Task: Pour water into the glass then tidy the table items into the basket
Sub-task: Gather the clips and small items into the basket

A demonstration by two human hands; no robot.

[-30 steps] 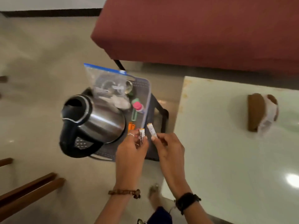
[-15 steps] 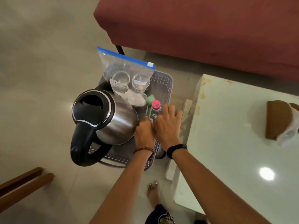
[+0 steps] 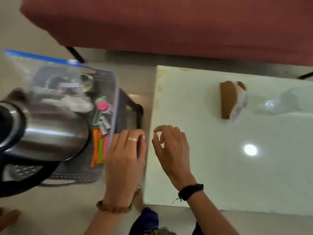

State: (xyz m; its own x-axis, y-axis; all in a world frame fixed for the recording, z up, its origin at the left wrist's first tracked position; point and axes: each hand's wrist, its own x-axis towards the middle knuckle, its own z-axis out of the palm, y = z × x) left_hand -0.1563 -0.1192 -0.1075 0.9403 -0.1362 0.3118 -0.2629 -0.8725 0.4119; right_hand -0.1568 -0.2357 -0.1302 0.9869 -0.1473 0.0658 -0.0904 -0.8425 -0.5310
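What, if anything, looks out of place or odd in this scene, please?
The kettle lies tilted on its side in the basket, crowding the zip bag. A brown object remains on the table.

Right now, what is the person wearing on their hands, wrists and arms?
Both forearms are bare, with no sleeves in view. The left hand has a thin silver ring on one finger, and a brown beaded bracelet circles its wrist. The right hand shows no ring; its wrist carries a black band with a short frayed thread hanging from it.
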